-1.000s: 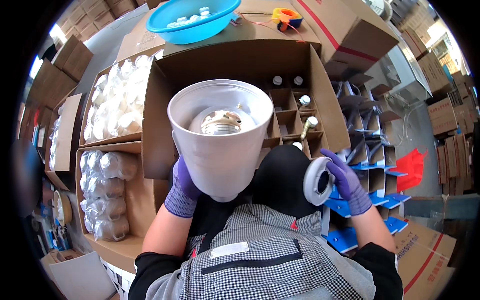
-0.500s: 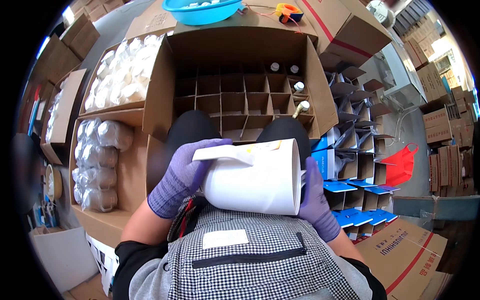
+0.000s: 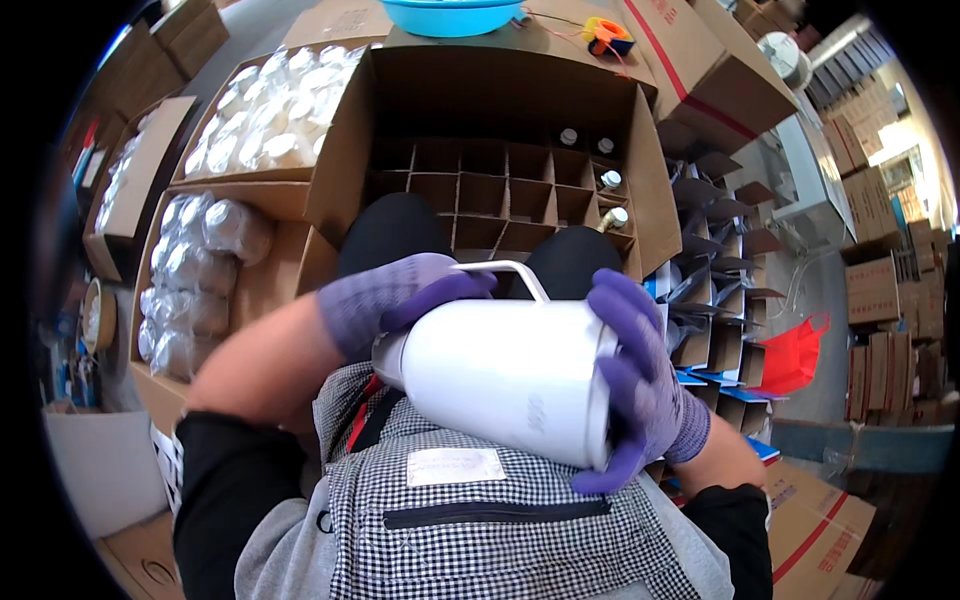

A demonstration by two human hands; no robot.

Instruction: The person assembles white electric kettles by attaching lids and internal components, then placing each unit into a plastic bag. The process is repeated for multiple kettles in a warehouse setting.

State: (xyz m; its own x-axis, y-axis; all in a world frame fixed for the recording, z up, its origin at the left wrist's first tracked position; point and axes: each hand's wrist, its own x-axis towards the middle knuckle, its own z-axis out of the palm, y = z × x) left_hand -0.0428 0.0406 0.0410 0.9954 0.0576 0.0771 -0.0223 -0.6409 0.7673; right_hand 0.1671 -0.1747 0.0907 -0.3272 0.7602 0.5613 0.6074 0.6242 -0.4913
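A white vacuum jug (image 3: 500, 375) lies on its side above my lap, its lid end to the left and its base to the right. My left hand (image 3: 425, 290), in a purple knitted glove, is closed on the lid end by the white handle (image 3: 520, 272), which points away from me. My right hand (image 3: 645, 385), gloved alike, grips the base with its fingers curled over the rim. The underside of the jug is hidden by that hand. Beneath the jug is my checked apron (image 3: 450, 540) with a zip pocket.
Beyond my knees stands an open carton (image 3: 655, 190) with dividers and several white-capped bottles. Cartons of wrapped glassware (image 3: 225, 240) stand left; blue boxes with dividers (image 3: 715, 285) and a red bag (image 3: 790, 355) lie right. A blue basin (image 3: 455, 18) sits at the back.
The jug has turned so its handle points away from me and its base faces my right palm. My right hand has moved up around the base; my left forearm has swung outward.
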